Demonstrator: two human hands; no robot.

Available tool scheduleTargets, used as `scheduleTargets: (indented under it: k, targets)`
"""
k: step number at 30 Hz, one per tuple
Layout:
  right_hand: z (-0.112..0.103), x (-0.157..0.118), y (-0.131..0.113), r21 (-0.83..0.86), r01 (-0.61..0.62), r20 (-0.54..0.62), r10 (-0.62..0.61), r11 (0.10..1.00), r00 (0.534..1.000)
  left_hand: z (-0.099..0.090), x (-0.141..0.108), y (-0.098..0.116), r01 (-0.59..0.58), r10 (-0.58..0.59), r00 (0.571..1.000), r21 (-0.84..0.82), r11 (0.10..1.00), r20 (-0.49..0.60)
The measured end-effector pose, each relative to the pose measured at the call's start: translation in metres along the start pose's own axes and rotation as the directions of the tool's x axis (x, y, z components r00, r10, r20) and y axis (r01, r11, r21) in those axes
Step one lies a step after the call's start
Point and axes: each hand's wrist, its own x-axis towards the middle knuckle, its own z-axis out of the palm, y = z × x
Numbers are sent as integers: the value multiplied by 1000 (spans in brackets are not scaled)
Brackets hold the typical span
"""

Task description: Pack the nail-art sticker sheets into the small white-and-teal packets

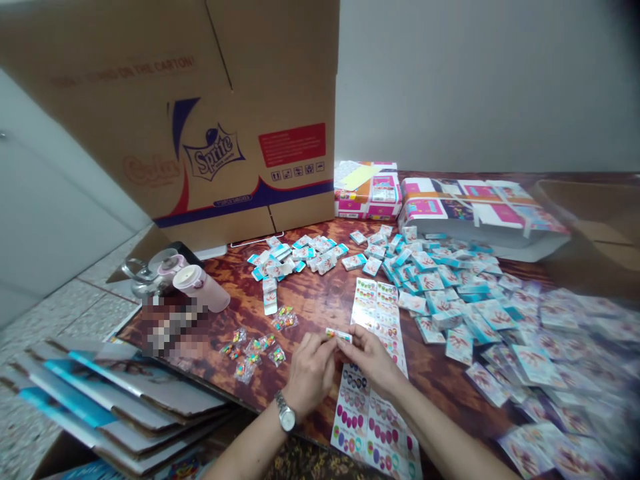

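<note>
Above a long printed sheet (pixel 367 300), my left hand (pixel 311 368) and my right hand (pixel 374 360) meet with fingertips pinched. Between them is a small white box (pixel 339 335) with coloured print, partly covered by the fingers. The sheet carries rows of coloured, nail-like oval pictures and runs beneath my right forearm. Just left of my left hand lie several small clear packets of colourful pieces (pixel 250 347). A lone small white-and-blue box (pixel 270 297) stands apart behind them. To the right of my right hand spreads a large pile of similar little boxes (pixel 445 293).
A big Sprite carton (pixel 250 87) stands at the back left. Pink-and-white packages (pixel 367 193) sit along the wall. At left are a pink tumbler (pixel 205 288) and a metal kettle (pixel 145 277). Folded cardboard displays (pixel 130 393) lean by the wooden table's (pixel 320 307) left edge.
</note>
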Motion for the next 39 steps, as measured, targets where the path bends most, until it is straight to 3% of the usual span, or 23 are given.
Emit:
scheduleTargets:
  k: [3,5,7,10,13,16,21,27,31,35,39]
  targets:
    - [-7,3,5,-90,24,-23,-26,996,999,-6,7,-3,147,-137,985,-98,984,101]
    - [-10,3,8,-154,31,-41,-38,988,998,-14,17,-17,267,-269,951,38,963,149]
    - [-13,2,9,-191,37,-51,-48,981,998,-24,28,-42,364,-401,910,265,893,102]
    - [-14,0,9,-219,47,-57,-61,975,997,-41,43,-85,464,-516,856,400,790,26]
    - [-14,-1,10,-247,45,-65,-63,968,996,-48,52,-116,509,-598,800,486,711,37]
    - [-13,0,13,-277,49,-69,-71,960,995,-42,58,-127,491,-623,776,527,693,97]
    - [-14,0,12,-285,68,-72,-92,956,993,-35,67,-126,411,-583,796,562,717,162]
    - [-14,0,9,-319,70,-77,-99,945,992,-44,74,-133,306,-514,831,599,740,211]
    - [-10,4,3,-378,95,-85,-136,921,987,-51,75,-131,277,-456,871,587,761,180]
    - [-2,13,-12,-387,143,-120,-204,911,972,-44,64,-104,189,-322,928,508,840,187]
    - [3,24,-23,-390,174,-140,-245,904,959,-27,44,-66,73,-177,954,384,920,242]
